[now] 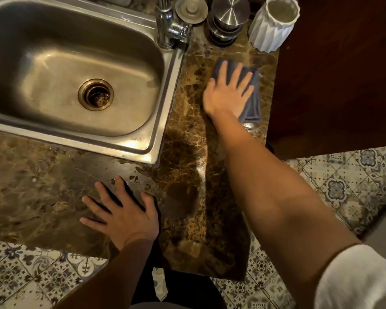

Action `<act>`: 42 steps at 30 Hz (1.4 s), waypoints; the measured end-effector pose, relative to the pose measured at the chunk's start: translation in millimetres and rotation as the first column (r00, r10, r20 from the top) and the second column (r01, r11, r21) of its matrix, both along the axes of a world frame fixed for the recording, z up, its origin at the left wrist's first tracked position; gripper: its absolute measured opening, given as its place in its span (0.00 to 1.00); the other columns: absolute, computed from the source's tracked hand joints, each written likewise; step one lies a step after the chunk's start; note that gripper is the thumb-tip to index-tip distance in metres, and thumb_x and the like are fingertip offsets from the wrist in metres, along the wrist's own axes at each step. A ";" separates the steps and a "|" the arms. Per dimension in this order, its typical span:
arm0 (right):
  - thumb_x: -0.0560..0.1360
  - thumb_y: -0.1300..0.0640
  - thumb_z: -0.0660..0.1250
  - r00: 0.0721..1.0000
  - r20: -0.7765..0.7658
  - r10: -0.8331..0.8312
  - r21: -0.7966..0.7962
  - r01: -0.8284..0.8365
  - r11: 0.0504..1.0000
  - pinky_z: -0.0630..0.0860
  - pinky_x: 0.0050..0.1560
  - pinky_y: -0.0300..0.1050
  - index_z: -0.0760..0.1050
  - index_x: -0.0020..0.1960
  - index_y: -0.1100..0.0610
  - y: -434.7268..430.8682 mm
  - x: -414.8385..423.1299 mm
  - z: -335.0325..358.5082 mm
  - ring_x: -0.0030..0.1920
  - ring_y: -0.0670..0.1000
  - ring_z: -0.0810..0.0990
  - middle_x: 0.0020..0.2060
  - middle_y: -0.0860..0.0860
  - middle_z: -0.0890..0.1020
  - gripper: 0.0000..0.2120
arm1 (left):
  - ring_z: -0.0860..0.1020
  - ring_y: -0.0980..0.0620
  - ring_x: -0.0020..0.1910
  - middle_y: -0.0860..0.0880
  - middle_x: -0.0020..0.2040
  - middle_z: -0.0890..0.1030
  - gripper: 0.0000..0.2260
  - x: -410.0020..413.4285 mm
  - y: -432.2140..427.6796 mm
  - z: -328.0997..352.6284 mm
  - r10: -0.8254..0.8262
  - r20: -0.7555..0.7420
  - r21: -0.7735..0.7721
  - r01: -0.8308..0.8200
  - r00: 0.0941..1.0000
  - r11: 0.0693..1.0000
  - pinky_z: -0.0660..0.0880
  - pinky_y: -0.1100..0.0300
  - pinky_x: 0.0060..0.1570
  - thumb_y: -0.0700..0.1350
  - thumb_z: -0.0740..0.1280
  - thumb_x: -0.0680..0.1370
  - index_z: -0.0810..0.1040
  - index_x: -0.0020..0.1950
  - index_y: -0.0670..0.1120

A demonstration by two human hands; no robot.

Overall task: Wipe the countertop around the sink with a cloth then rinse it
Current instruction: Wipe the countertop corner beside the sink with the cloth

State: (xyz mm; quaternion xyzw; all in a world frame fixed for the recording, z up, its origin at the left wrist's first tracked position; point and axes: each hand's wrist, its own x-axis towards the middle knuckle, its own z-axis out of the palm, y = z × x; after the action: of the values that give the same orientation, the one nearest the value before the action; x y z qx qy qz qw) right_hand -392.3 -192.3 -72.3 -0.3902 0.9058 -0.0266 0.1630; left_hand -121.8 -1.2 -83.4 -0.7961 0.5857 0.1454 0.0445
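Beside the stainless steel sink (54, 70), the brown marble surface (187, 152) carried both hands and, along its far edge, a white ribbed vase (273, 25), a stack of steel lidded containers (228, 18) and a chrome faucet (167, 25). The right hand (228, 94) lay flat with fingers spread, pressing a dark grey cloth (252, 94) onto the strip right of the sink. The left hand (125, 210) rested palm-down, fingers splayed, grasping nothing, near the sink's front corner.

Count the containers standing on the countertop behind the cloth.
2 for sure: a white ribbed vase at the back right, and a stack of steel lidded tins left of it. More may hide beyond the frame's top edge.
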 end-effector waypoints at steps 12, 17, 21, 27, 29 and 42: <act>0.83 0.38 0.44 0.996 -0.075 0.051 -0.019 -0.053 0.998 0.40 0.79 0.61 0.45 0.82 0.42 18.0 -52.8 -5.0 0.81 0.61 0.40 0.82 0.53 0.44 0.29 | 0.44 0.33 0.80 0.41 0.82 0.51 0.32 2.2 0.1 -0.2 -0.009 -0.019 -0.014 0.009 1.000 1.000 0.42 0.26 0.73 0.62 0.51 0.78 0.57 0.80 0.50; 0.84 0.44 0.43 0.962 -0.010 -0.272 0.008 0.272 0.962 0.37 0.78 0.63 0.40 0.82 0.50 -30.5 -20.5 0.2 0.80 0.63 0.36 0.81 0.56 0.40 0.30 | 0.44 0.33 0.80 0.40 0.82 0.51 0.33 2.9 0.3 -2.2 -0.015 -0.014 -0.011 0.015 1.000 1.000 0.44 0.25 0.72 0.62 0.50 0.78 0.58 0.80 0.50; 0.84 0.44 0.44 0.984 0.033 -0.175 0.000 0.175 0.985 0.37 0.78 0.64 0.40 0.82 0.51 -55.9 25.6 4.3 0.80 0.64 0.37 0.81 0.58 0.40 0.30 | 0.45 0.32 0.80 0.39 0.82 0.52 0.33 3.5 0.6 -3.4 -0.021 0.003 -0.015 0.021 1.000 1.000 0.45 0.25 0.72 0.62 0.50 0.77 0.58 0.80 0.49; 0.84 0.47 0.46 0.987 0.081 0.136 -0.090 -0.129 0.988 0.39 0.79 0.60 0.45 0.83 0.50 -51.5 60.5 4.8 0.81 0.61 0.40 0.82 0.55 0.45 0.29 | 0.45 0.32 0.80 0.39 0.82 0.52 0.33 1.7 1.0 -2.4 -0.015 -0.001 -0.029 0.015 1.000 0.999 0.44 0.26 0.72 0.62 0.50 0.77 0.58 0.80 0.49; 0.84 0.47 0.48 0.973 0.089 0.215 -0.117 -0.204 0.972 0.40 0.80 0.59 0.47 0.83 0.48 -41.3 59.8 6.1 0.81 0.60 0.41 0.82 0.53 0.47 0.28 | 0.45 0.32 0.80 0.39 0.82 0.52 0.33 1.4 1.1 -2.1 -0.016 0.002 -0.029 0.016 1.000 0.999 0.44 0.26 0.72 0.62 0.50 0.77 0.58 0.80 0.49; 0.81 0.44 0.55 0.429 0.049 0.902 -0.298 -0.856 0.423 0.51 0.78 0.57 0.71 0.74 0.45 65.4 48.2 2.6 0.80 0.60 0.57 0.77 0.50 0.67 0.23 | 0.45 0.32 0.80 0.40 0.82 0.52 0.33 0.9 -0.2 0.1 -0.014 -0.009 -0.029 0.013 1.000 0.999 0.44 0.26 0.72 0.62 0.50 0.78 0.58 0.80 0.50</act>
State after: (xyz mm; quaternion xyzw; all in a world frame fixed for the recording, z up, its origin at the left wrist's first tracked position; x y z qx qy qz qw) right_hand -344.1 -126.9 -69.7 -0.8180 0.5343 -0.0799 0.1975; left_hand -120.9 -1.4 -83.3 -0.7920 0.5933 0.1402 0.0315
